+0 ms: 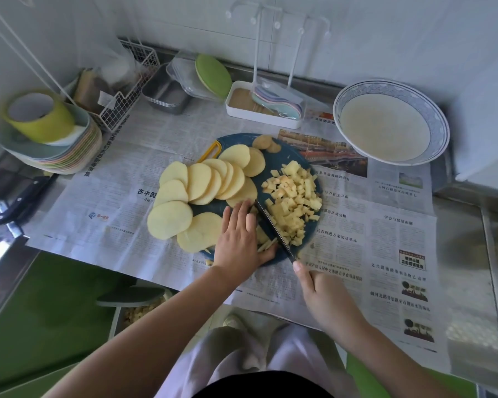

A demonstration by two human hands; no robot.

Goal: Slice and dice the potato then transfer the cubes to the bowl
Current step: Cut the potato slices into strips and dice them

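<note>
My left hand [237, 239] presses strips [266, 245] flat on board [289, 156]; right hand [325, 300] grips knife [271, 226]; cubes [291, 202] on board's right half.

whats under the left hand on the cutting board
Under the left hand lie potato strips, their ends poking out beside the knife on the blue cutting board. How many sit beneath the palm is covered.

clear: we find bare newspaper [357, 214] between cutting board [289, 159] and bowl [440, 122], back right corner of the counter [466, 282] | clear: front right edge | blocked: white tray [259, 114] and wire basket [127, 101] along our back edge | blocked: plate stack [69, 159] at left edge
</note>
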